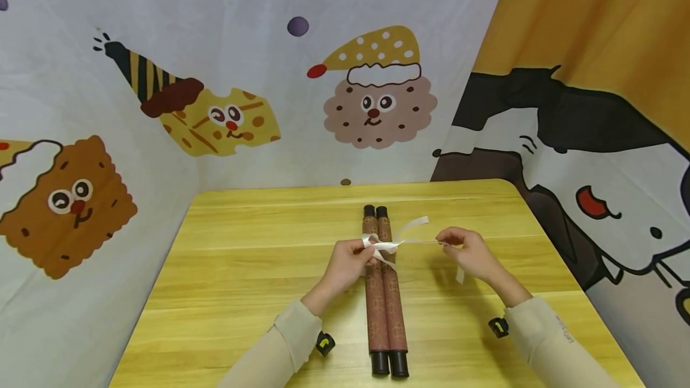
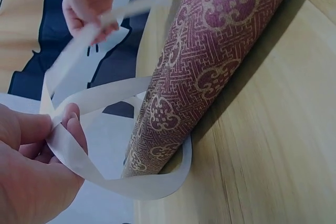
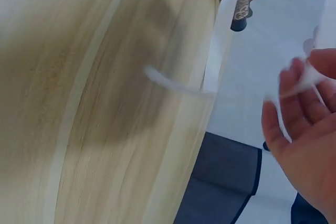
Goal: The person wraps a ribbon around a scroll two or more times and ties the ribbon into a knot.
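Observation:
Two patterned red-brown scrolls (image 1: pixel 385 310) with black end knobs lie side by side on the table. A white ribbon (image 1: pixel 385 246) passes around them near their upper part. My left hand (image 1: pixel 343 267) pinches the ribbon over the scrolls; in the left wrist view, a loop of the ribbon (image 2: pixel 131 186) hangs around one scroll (image 2: pixel 184 77). Out to the right, my right hand (image 1: pixel 474 254) pinches one length of ribbon, stretched sideways from the left fingertips, its tail dangling below. Another loose ribbon end sticks up to the right of the scrolls.
The yellow wood-grain table (image 1: pixel 259 292) carries the scrolls near its middle. Behind it hangs a pale curtain (image 1: pixel 259 5) with cartoon biscuits and cheese; an orange and black cartoon cloth (image 1: pixel 636 35) hangs at the right. Small black devices sit at both wrists.

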A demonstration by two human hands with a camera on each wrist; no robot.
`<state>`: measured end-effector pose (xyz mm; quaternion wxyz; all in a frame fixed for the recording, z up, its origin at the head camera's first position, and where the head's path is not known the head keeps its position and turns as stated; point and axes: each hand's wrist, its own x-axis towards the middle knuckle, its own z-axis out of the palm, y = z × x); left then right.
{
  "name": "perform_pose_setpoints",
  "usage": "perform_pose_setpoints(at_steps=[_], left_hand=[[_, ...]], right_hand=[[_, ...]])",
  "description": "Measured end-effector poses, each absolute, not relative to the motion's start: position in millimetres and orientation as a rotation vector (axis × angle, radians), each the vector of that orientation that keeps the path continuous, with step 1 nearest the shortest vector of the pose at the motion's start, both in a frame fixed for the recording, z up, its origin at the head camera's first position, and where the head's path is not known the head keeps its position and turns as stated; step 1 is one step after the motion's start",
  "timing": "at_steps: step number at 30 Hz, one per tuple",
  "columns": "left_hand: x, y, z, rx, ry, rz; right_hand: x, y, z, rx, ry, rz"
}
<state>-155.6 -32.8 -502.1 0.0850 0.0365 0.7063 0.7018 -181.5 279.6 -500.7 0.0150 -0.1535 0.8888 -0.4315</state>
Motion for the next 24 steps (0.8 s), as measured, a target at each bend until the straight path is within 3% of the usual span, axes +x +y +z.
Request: perform_pose_setpoints(at_steps=[8, 18, 24], left_hand=[[-157.5, -30.8, -501.8, 0.128, 2.108, 2.088], [-156.3, -29.7, -501.3, 0.218, 2.064, 2.1], [-155.2, -29.7, -500.1, 0.211, 2.093, 2.065]], right_hand=[[-168.2, 243.7, -496.9, -0.733, 2.927, -1.285], [-165.6, 182.1, -501.8, -1.572, 2.965, -1.258], [-168.4, 168.6, -506.7, -1.607, 2.969, -1.203]])
